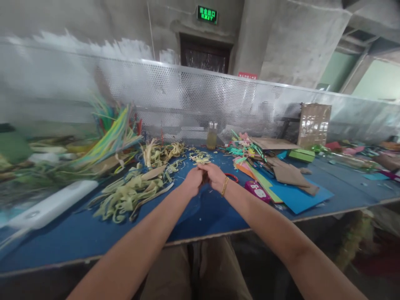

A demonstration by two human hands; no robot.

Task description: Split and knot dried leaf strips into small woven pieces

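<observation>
My left hand [193,180] and my right hand [215,175] meet above the blue table [78,237], fingers curled and pressed together around something small that I cannot make out. A gold bracelet [224,186] sits on my right wrist. Pale yellow-green paper strips [131,196] lie in a heap just left of my hands. A small pile of yellow cuttings [200,157] rests just beyond my fingers. Red scissor handles [231,176] peek out behind my right wrist.
A glass bottle [211,135] stands at the back by the perforated metal screen [193,100]. Coloured paper sheets [300,196], a pink case [258,191], a green box [301,155] and a brown carton [314,124] lie to the right. Long coloured strips [112,133] and a white device [53,204] sit left.
</observation>
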